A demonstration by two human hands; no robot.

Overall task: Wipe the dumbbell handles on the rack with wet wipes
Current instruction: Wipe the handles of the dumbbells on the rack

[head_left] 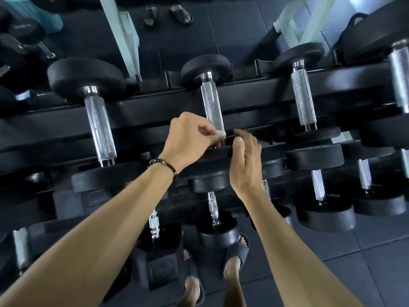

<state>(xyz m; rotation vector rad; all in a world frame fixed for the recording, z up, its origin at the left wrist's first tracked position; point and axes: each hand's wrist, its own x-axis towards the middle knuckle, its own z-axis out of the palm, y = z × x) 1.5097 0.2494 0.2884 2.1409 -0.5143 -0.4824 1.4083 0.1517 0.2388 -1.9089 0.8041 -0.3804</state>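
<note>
Black dumbbells with knurled silver handles lie across the top shelf of a black rack (155,111). My left hand (190,138) pinches a small white wet wipe (221,134) against the near end of the middle dumbbell's handle (211,105). My right hand (245,160) hovers just right of that spot, fingers loosely curled and holding nothing, close to the dumbbell's near head. Neighbouring handles stand to the left (99,125) and to the right (303,98).
Lower shelves hold more dumbbells (318,185), with hex-head ones (159,258) at the bottom. My feet in dark slides (236,251) stand on grey floor tiles. A mirror behind the rack reflects white frame bars (124,34).
</note>
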